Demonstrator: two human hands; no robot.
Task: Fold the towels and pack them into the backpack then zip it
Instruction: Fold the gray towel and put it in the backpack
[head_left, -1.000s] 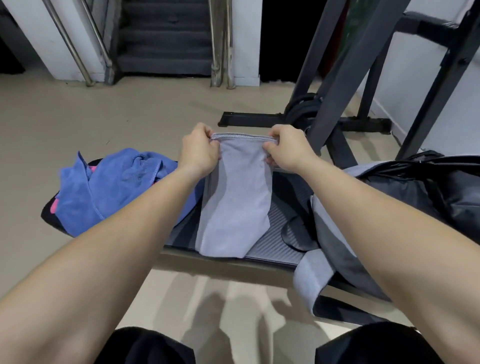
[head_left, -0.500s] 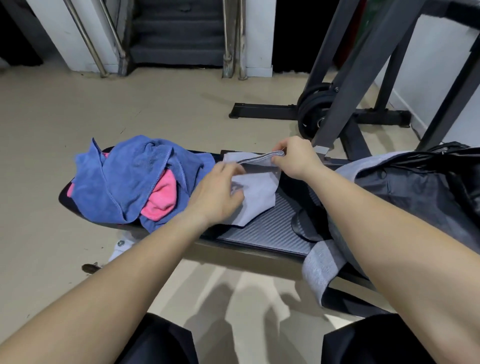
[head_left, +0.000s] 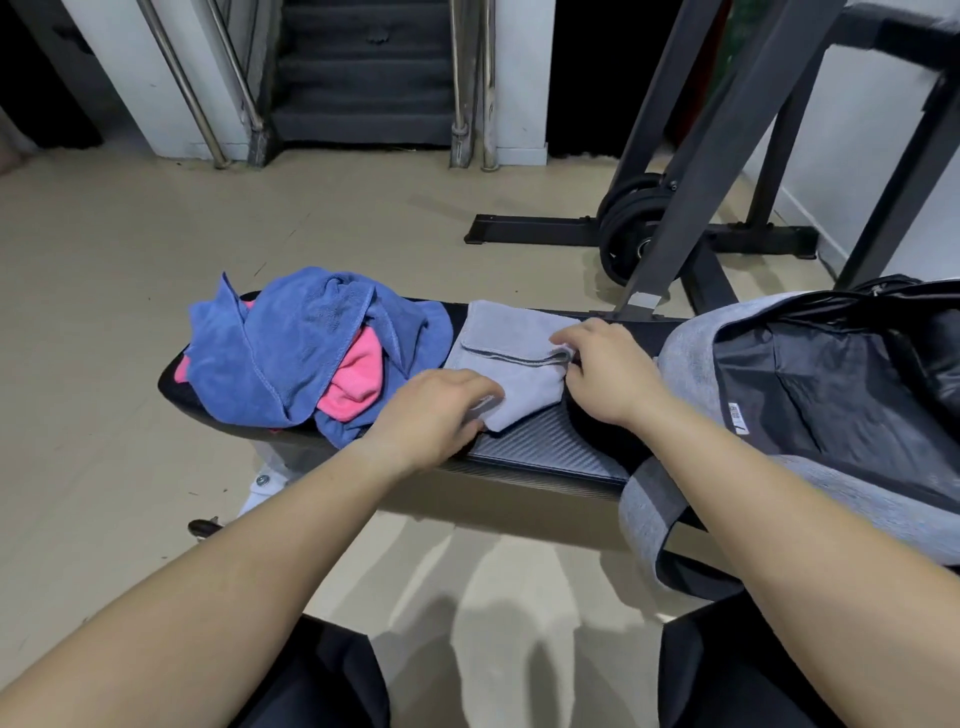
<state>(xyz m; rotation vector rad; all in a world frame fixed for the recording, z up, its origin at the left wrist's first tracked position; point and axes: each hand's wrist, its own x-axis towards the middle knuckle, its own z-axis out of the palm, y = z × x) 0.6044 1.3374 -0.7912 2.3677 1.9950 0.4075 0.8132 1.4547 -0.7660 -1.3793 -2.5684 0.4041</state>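
My right hand (head_left: 602, 370) pinches the grey towel (head_left: 511, 332) at its folded hem, pinning the fold so it doesn't spring open. My left hand (head_left: 434, 413) sits on the near corner with the fingers bent over it. I can't tell whether they pinch or only press. The towel lies flat on the bench (head_left: 545, 460), so I have a firm surface to crease against. Just left, the blue towel (head_left: 306, 338) is heaped over the pink towel (head_left: 353, 387), both unfolded. The backpack (head_left: 831, 395) lies open at my right, close for packing.
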